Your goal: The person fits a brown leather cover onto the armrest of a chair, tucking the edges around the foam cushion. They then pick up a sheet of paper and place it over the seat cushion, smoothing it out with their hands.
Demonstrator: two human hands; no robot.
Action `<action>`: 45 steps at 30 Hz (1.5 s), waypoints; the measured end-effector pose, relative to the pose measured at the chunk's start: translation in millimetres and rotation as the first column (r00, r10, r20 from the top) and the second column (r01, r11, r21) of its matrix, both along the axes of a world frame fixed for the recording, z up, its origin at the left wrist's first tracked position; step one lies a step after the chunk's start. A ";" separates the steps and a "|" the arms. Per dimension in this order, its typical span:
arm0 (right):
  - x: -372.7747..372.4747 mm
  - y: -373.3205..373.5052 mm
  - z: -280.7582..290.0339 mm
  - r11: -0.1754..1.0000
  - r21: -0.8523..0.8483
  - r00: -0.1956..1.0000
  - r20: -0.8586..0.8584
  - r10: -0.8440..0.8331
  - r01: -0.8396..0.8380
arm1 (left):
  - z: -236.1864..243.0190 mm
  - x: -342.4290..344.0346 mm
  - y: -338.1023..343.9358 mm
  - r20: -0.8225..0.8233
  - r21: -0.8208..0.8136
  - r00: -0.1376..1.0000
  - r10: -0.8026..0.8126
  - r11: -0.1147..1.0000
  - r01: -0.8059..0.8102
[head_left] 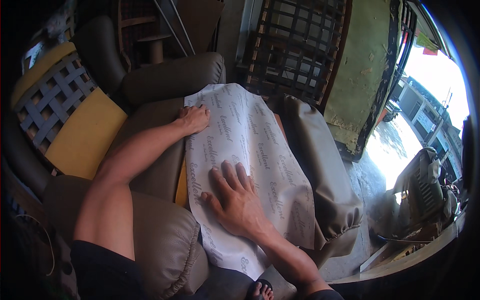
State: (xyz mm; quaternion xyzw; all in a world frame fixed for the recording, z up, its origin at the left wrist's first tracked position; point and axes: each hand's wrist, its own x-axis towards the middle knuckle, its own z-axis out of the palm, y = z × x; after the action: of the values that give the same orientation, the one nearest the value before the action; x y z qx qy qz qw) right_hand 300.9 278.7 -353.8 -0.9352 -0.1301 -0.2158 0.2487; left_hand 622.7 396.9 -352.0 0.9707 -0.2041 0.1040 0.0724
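A sheet of upholstery leatherette [225, 145], its white printed backing facing up, is draped over the brown sofa seat [155, 130]. At the sheet's far left edge my left hand [195, 119] is closed, its fingers curled on the material. My right hand [235, 202] lies flat on the middle of the sheet, fingers spread. Ripples run through the sheet beside and beyond it. Under its left edge a strip of yellow foam [181, 187] shows. A brown padded cover [320, 165] with a gathered end bulges along the sheet's right side.
Brown armrests stand at the near side [150, 235] and far side [172, 75] of the seat. To the left is a backrest with woven grey straps [55, 102] and yellow foam [87, 135]. A black-strapped frame [295, 45] leans behind. Clutter [420, 190] lies right, by a bright opening.
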 end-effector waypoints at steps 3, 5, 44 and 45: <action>-0.3 2.7 2.4 1.000 -0.010 1.000 -0.001 -0.011 0.011 | 2.6 -1.8 1.4 0.008 0.004 1.000 -0.009 1.000 0.009; 1.3 1.9 -1.2 1.000 -0.009 1.000 0.004 -0.006 0.006 | 2.5 -0.5 1.9 0.021 0.007 1.000 -0.004 1.000 0.003; 0.4 0.8 8.5 1.000 -0.010 1.000 0.020 0.023 -0.023 | 0.5 -1.7 3.0 0.045 -0.014 0.999 -0.013 1.000 0.014; 0.1 0.6 9.6 1.000 -0.017 1.000 0.000 0.026 -0.026 | 1.9 -2.1 2.4 0.045 -0.013 0.999 -0.013 1.000 0.013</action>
State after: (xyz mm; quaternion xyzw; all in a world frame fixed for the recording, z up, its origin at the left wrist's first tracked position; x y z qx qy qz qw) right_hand 301.0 279.4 -344.2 -0.9355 -0.1440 -0.2116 0.2437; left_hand 620.6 399.3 -350.0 0.9663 -0.2112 0.1265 0.0751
